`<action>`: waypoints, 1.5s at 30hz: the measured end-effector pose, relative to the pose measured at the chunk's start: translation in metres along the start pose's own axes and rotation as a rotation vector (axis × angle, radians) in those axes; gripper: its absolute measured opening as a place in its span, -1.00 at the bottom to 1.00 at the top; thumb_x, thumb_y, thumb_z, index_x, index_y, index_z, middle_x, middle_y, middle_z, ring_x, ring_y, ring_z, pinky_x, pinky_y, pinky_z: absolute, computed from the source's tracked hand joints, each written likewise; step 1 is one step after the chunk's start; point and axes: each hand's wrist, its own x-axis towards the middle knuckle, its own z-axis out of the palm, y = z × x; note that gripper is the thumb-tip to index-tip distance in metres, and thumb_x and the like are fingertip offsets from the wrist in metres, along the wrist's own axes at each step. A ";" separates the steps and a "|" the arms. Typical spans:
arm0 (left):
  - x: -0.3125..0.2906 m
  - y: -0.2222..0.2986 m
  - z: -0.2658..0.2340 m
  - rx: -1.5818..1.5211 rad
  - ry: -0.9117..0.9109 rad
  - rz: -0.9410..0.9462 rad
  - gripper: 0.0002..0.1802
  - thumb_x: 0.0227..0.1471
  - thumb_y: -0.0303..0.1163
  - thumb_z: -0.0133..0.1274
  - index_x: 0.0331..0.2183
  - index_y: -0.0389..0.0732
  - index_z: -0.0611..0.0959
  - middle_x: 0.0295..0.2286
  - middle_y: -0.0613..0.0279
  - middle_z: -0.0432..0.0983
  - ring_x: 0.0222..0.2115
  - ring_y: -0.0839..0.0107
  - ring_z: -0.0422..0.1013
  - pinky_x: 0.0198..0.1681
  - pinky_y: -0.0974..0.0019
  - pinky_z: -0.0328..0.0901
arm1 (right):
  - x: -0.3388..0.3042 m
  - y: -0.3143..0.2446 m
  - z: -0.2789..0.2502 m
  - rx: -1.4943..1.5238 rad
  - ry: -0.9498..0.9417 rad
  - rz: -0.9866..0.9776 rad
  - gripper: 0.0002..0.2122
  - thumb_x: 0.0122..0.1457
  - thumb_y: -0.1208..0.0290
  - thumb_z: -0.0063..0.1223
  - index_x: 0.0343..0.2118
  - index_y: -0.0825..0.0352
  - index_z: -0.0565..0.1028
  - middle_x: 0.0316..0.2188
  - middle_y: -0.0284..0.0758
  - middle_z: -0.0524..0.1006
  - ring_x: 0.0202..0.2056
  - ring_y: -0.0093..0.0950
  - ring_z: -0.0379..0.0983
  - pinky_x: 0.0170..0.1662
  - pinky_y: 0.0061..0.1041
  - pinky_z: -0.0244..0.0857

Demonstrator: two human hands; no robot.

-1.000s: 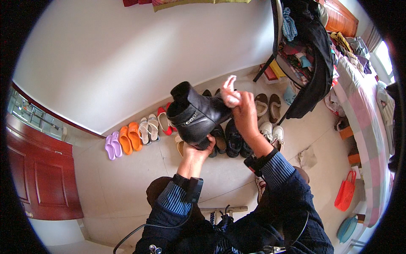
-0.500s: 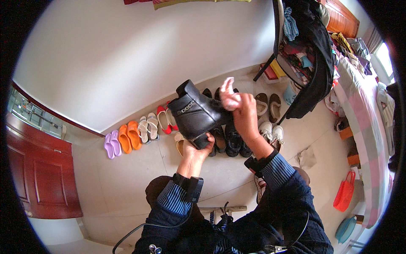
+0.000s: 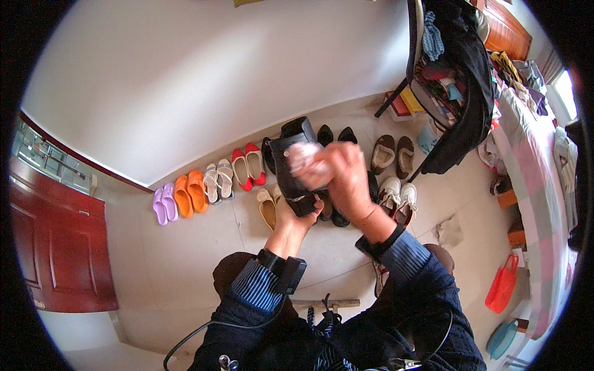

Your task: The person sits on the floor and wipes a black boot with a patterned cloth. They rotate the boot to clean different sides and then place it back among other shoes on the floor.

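Observation:
A black ankle boot (image 3: 286, 179) with a chunky heel is held up in front of me over the shoe rows. Its heel end is gripped from below by my left hand (image 3: 293, 221), fingers wrapped round it. My right hand (image 3: 348, 179), slightly blurred, is closed round a crumpled white-and-pink cloth (image 3: 307, 162). The cloth overlaps the boot's side and seems to touch it. Part of the boot and the black shoes beneath are hidden by my right hand.
Along the wall stand purple clogs (image 3: 165, 205), orange slippers (image 3: 190, 193), pale sandals (image 3: 219, 181), red-and-cream flats (image 3: 249, 167), brown fur-lined shoes (image 3: 394, 156) and white sneakers (image 3: 398, 196). A loaded chair (image 3: 455, 117) and a bed (image 3: 537, 185) are at right, with a red bag (image 3: 502, 284) beside the bed.
The boot has turned, its toe no longer pointing right. My right hand has brought the cloth down and left, onto the boot's side. My left hand keeps its grip.

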 end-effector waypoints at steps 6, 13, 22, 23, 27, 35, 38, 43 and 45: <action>0.008 -0.001 -0.011 0.076 -0.132 0.022 -0.65 0.27 -0.08 -0.12 -0.05 -0.01 0.58 -0.17 0.24 0.53 -0.17 0.25 0.45 -0.17 0.05 0.37 | -0.020 -0.031 0.011 0.203 -0.108 -0.060 -0.63 -0.16 0.47 0.31 -0.19 0.18 0.56 -0.18 -0.24 0.48 -0.09 -0.17 0.42 -0.03 -0.22 0.32; -0.009 -0.004 0.016 -0.033 0.106 -0.062 -0.64 0.26 -0.13 -0.19 -0.20 -0.15 0.60 -0.39 0.08 0.54 -0.48 0.21 0.44 -0.47 0.15 0.31 | 0.000 0.019 -0.003 -0.040 -0.001 0.427 -0.74 0.02 0.62 0.12 -0.19 0.32 0.47 -0.24 -0.13 0.49 -0.13 -0.06 0.43 -0.07 -0.20 0.30; -0.020 -0.010 0.036 0.036 0.044 -0.014 -0.64 0.29 -0.11 -0.19 -0.15 -0.11 0.59 -0.34 0.13 0.57 -0.50 0.21 0.43 -0.47 0.13 0.33 | -0.004 0.011 -0.005 0.129 -0.059 0.333 -0.67 0.07 0.67 0.05 -0.06 0.37 0.39 -0.13 -0.02 0.42 -0.05 0.04 0.38 0.01 -0.17 0.31; -0.020 -0.008 0.034 0.049 -0.007 -0.020 -0.64 0.29 -0.09 -0.18 -0.14 -0.10 0.59 -0.34 0.15 0.57 -0.50 0.21 0.43 -0.48 0.13 0.32 | -0.003 0.016 -0.007 0.053 -0.125 0.451 -0.74 0.09 0.66 0.03 -0.14 0.38 0.37 -0.18 0.01 0.44 -0.08 0.09 0.39 -0.02 -0.12 0.31; -0.018 -0.008 0.031 0.177 -0.042 0.093 -0.61 0.29 -0.04 -0.18 -0.11 -0.08 0.59 -0.35 0.17 0.58 -0.52 0.22 0.44 -0.53 0.13 0.31 | 0.003 0.025 -0.012 0.119 -0.151 0.515 -0.79 0.14 0.63 0.03 -0.17 0.37 0.31 -0.32 0.02 0.44 -0.25 0.08 0.39 -0.14 -0.20 0.35; -0.011 0.010 0.025 0.114 -0.007 0.197 -0.60 0.25 -0.02 -0.17 -0.16 -0.07 0.61 -0.39 0.18 0.59 -0.50 0.22 0.47 -0.47 0.13 0.33 | -0.023 0.030 -0.008 -0.131 -0.356 0.369 -0.66 -0.02 0.58 0.15 -0.15 0.33 0.36 -0.22 -0.07 0.42 -0.11 0.01 0.40 -0.08 -0.06 0.34; -0.014 0.019 0.025 0.146 -0.127 0.215 -0.56 0.24 0.01 -0.15 -0.13 -0.12 0.59 -0.34 0.12 0.56 -0.48 0.22 0.44 -0.48 0.18 0.32 | -0.032 0.070 -0.014 -0.277 -0.329 0.451 -0.67 0.00 0.59 0.16 -0.13 0.31 0.39 -0.21 -0.08 0.46 -0.13 -0.02 0.43 -0.10 -0.08 0.37; -0.022 0.015 0.030 0.130 -0.241 0.112 -0.52 0.24 0.01 -0.19 -0.08 -0.15 0.57 -0.31 0.06 0.56 -0.47 0.22 0.43 -0.51 0.20 0.32 | -0.027 0.078 -0.017 -0.226 -0.116 0.460 -0.65 -0.02 0.68 0.09 -0.13 0.33 0.38 -0.20 -0.04 0.42 -0.12 0.03 0.37 -0.07 -0.06 0.32; -0.021 0.014 0.030 0.142 -0.144 0.144 -0.51 0.24 0.03 -0.19 -0.09 -0.14 0.57 -0.30 0.07 0.56 -0.48 0.23 0.43 -0.52 0.19 0.31 | -0.021 0.048 -0.014 -0.118 -0.100 0.431 -0.64 -0.04 0.73 0.04 -0.13 0.35 0.41 -0.19 -0.03 0.40 -0.13 0.04 0.35 -0.06 -0.10 0.30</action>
